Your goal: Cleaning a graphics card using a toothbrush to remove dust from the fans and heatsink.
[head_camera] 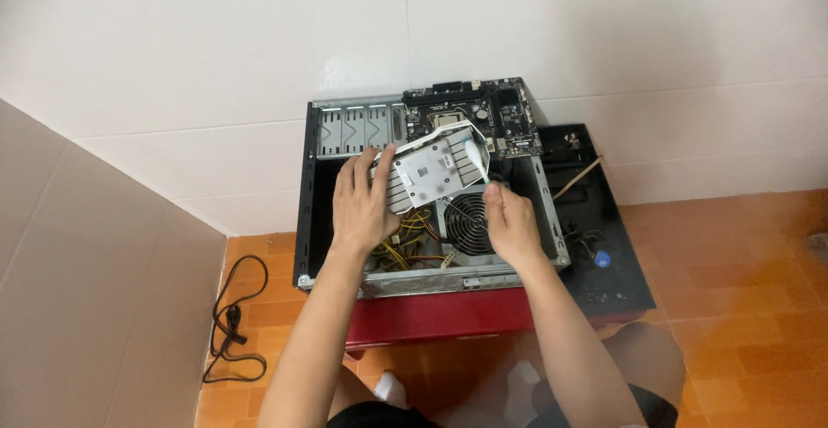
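The graphics card point(434, 173), a flat silvery-white board with a ribbed heatsink face, is held tilted above the open computer case point(304, 212), over the space between the motherboard point(509, 118) at the far end and the round-grilled power supply fan point(467, 223) nearer the person. Its long axis runs roughly from lower left to upper right, so 1 end points toward each hand. The left hand point(362, 204) grips the card's left edge, fingers spread and wrapped over the top, thumb hidden beneath. The right hand point(511, 221) lies below and right of the card, closed around a green-handled screwdriver point(480, 168) whose shaft slants up across the card's right side. The left hand is the one bearing the card. Yellow and black cables point(405, 243) lie tangled inside the case, which rests on a red stool point(431, 316); a black side panel point(604, 247) lies to the right on the orange tiled floor point(742, 307).
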